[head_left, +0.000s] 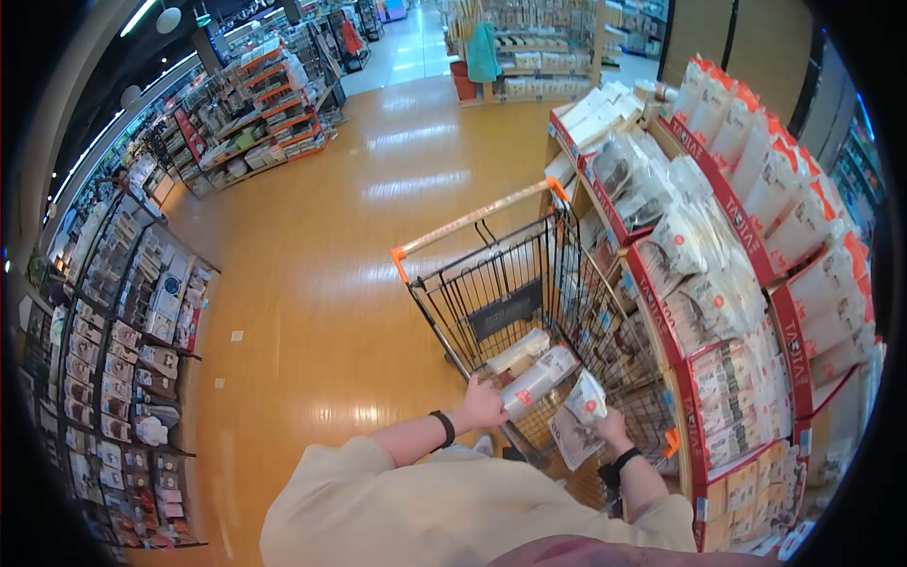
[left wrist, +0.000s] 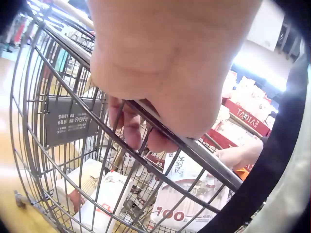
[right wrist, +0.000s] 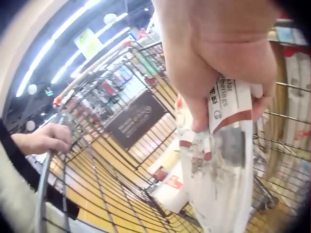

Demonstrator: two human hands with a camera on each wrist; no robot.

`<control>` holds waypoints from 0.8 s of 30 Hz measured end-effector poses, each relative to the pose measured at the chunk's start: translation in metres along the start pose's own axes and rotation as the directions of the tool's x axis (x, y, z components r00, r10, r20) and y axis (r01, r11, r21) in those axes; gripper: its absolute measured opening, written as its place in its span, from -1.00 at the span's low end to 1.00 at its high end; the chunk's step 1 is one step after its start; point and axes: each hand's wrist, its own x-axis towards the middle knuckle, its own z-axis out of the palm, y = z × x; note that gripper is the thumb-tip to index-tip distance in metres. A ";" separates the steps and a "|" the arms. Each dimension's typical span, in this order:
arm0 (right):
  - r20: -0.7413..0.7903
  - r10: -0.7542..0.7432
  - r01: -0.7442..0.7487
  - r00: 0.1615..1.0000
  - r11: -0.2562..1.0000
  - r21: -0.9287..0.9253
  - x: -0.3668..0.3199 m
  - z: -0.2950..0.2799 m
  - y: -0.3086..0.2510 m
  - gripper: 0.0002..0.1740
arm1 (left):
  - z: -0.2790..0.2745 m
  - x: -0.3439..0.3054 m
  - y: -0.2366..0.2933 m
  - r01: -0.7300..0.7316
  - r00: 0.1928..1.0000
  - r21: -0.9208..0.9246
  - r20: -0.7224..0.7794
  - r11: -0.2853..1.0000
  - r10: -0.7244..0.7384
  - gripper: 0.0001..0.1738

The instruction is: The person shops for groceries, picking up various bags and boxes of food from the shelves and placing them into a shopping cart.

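Note:
My left hand [head_left: 485, 403] grips the side rim of a black wire shopping cart [head_left: 510, 255]. In the left wrist view its fingers [left wrist: 130, 128] curl over the metal rim rail [left wrist: 194, 153]. On the other side, my right hand [head_left: 614, 430] pinches the top of a white and clear plastic packet [right wrist: 218, 170] with printed lettering. The packet hangs inside the cart, in the head view over the basket's wire floor. Beside it in the basket lie a long white package [head_left: 540, 381] with a red mark and a cream-coloured package [head_left: 518, 352].
Close on the right stands a tall display [head_left: 661, 302] with red edges, stacked with white packs [head_left: 756, 189]. Shelves [head_left: 123, 359] of small goods line the left. Another rack [head_left: 255, 123] stands further ahead on the shiny wooden floor [head_left: 312, 265]. The cart's handle [head_left: 477, 222] has orange ends.

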 end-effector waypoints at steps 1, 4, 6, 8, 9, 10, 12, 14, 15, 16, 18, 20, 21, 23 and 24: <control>-0.038 -0.108 0.112 0.993 0.987 0.116 0.009 0.020 0.041 -0.48 | -0.006 0.000 0.002 0.004 1.000 0.028 0.013 1.000 -0.005 -0.59; -0.019 0.128 -0.124 0.992 0.981 0.149 -0.028 -0.049 -0.047 -0.28 | 0.007 0.008 -0.009 0.052 0.996 0.128 0.064 0.990 -0.060 -0.56; -0.055 0.269 -0.271 0.961 0.962 -0.023 -0.004 -0.050 -0.014 -0.40 | 0.014 0.007 -0.008 -0.069 0.988 0.222 -0.121 0.973 0.098 -0.62; -0.315 0.058 -0.102 0.947 0.987 -0.122 -0.019 -0.071 -0.012 -0.43 | 0.009 0.008 -0.003 -0.083 0.987 0.144 -0.124 0.986 0.102 -0.69; -0.218 0.127 -0.136 0.968 0.990 -0.027 -0.026 -0.098 -0.021 -0.42 | 0.015 0.007 -0.003 -0.099 0.982 0.115 -0.148 0.988 0.116 -0.69; -0.261 0.173 -0.174 0.950 0.985 0.021 -0.047 -0.121 -0.032 -0.42 | 0.018 0.009 -0.003 -0.089 0.977 0.090 -0.187 0.992 0.105 -0.69; -0.402 0.226 -0.223 0.888 0.973 0.054 -0.080 -0.186 -0.054 -0.41 | 0.018 0.011 -0.002 -0.083 0.984 0.081 -0.151 0.993 0.094 -0.70; -0.565 0.304 -0.298 0.767 0.949 0.107 -0.109 -0.235 -0.041 -0.38 | 0.015 0.009 -0.001 -0.065 0.991 0.081 -0.109 0.995 0.073 -0.70; -0.641 0.345 -0.322 0.685 0.934 0.158 -0.118 -0.258 -0.018 -0.35 | 0.014 0.009 0.000 -0.058 0.993 0.082 -0.094 0.995 0.066 -0.69; -0.683 0.397 -0.368 0.613 0.909 0.197 -0.122 -0.279 0.011 -0.32 | 0.013 0.009 0.001 -0.052 0.995 0.085 -0.079 0.995 0.058 -0.69; -0.718 0.445 -0.427 0.536 0.876 0.225 -0.127 -0.302 0.065 -0.21 | 0.016 0.009 0.000 -0.043 0.996 0.080 -0.069 0.996 0.049 -0.69; -0.720 0.441 -0.459 0.536 0.868 0.190 -0.127 -0.307 0.108 -0.05 | 0.017 0.011 0.002 -0.034 0.998 0.096 -0.055 0.995 0.040 -0.68; -0.689 0.419 -0.422 0.591 0.889 0.178 -0.125 -0.311 0.109 0.01 | 0.017 0.011 0.003 -0.027 0.999 0.116 -0.043 0.993 0.032 -0.68; -0.620 0.360 -0.335 0.698 0.928 0.161 -0.107 -0.314 0.107 0.13 | 0.014 0.011 0.003 -0.017 1.000 0.140 -0.018 0.990 0.019 -0.67; -0.638 0.412 -0.397 0.651 0.901 0.176 -0.084 -0.312 0.115 0.16 | 0.012 0.010 0.003 -0.014 1.000 0.142 -0.001 0.990 0.015 -0.67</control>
